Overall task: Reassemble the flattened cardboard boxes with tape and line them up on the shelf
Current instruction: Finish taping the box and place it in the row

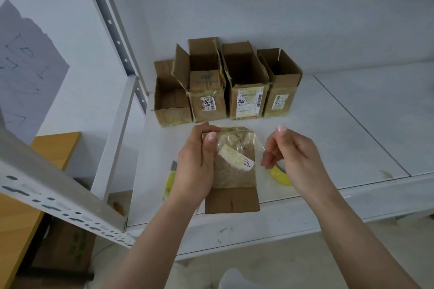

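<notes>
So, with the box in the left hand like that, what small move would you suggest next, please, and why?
Probably press the clear tape strip down onto the cardboard box. The right hand pinches the strip's free end off the box's right edge, while the left hand grips the box; four open boxes already stand behind.

second box [207, 91] from the left, frame centre: label reads "8993". third box [249, 101]: label ends "012". fourth box [280, 98]: digits unclear.
</notes>
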Action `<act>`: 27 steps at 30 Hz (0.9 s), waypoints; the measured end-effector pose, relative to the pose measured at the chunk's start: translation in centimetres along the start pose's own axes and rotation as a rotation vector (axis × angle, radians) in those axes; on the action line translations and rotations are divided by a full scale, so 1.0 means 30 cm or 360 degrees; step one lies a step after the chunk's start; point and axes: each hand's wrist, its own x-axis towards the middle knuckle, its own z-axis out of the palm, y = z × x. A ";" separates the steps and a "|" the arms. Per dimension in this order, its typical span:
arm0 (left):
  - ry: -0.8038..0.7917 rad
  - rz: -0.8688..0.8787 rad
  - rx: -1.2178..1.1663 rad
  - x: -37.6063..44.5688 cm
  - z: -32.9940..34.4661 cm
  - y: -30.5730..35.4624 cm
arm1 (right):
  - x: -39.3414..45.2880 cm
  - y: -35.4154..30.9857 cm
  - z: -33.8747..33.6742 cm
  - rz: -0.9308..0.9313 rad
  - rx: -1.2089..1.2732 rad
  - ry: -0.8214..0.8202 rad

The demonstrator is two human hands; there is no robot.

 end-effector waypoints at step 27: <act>-0.0372 -0.0168 0.0890 -0.015 0.039 -0.127 | -0.015 0.265 0.020 0.0086 -0.0521 -0.0292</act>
